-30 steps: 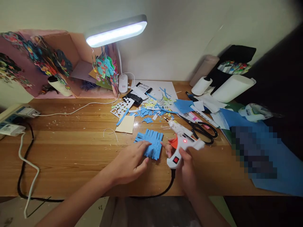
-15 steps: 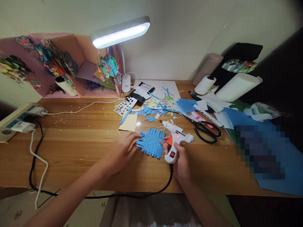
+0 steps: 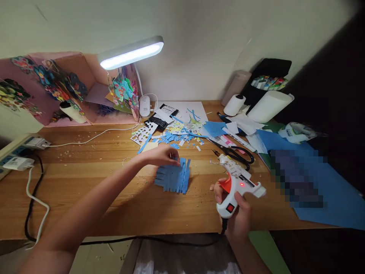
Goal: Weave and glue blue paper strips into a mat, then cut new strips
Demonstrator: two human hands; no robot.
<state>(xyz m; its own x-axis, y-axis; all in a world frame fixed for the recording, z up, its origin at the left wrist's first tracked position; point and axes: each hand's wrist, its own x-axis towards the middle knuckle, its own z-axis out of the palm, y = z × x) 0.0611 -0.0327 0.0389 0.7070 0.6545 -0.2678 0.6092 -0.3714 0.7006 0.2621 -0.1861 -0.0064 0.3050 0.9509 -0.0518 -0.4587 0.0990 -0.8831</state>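
A small mat of woven blue paper strips (image 3: 172,178) lies on the wooden table, its strip ends sticking out like fringe. My left hand (image 3: 165,154) reaches over its far edge, fingers bent down and pinched at the strip ends there; the fingertips partly cover them. Off to the right, my right hand (image 3: 238,213) is wrapped round the handle of a white hot glue gun (image 3: 239,180) with an orange trigger and a lit red light. The gun's nozzle points away and to the left, apart from the mat. A thin glue thread hangs near the nozzle.
Black-handled scissors (image 3: 239,154) lie just beyond the glue gun. Paper scraps (image 3: 182,133) cover the table's back middle under a lit desk lamp (image 3: 132,55). A pink box (image 3: 114,118) stands back left, paper rolls (image 3: 269,106) back right. The gun's black cord (image 3: 171,239) runs along the front edge.
My right hand has carried the glue gun right, away from the mat. My left hand has moved from the mat's left side to its far edge. The camera view has shifted too.
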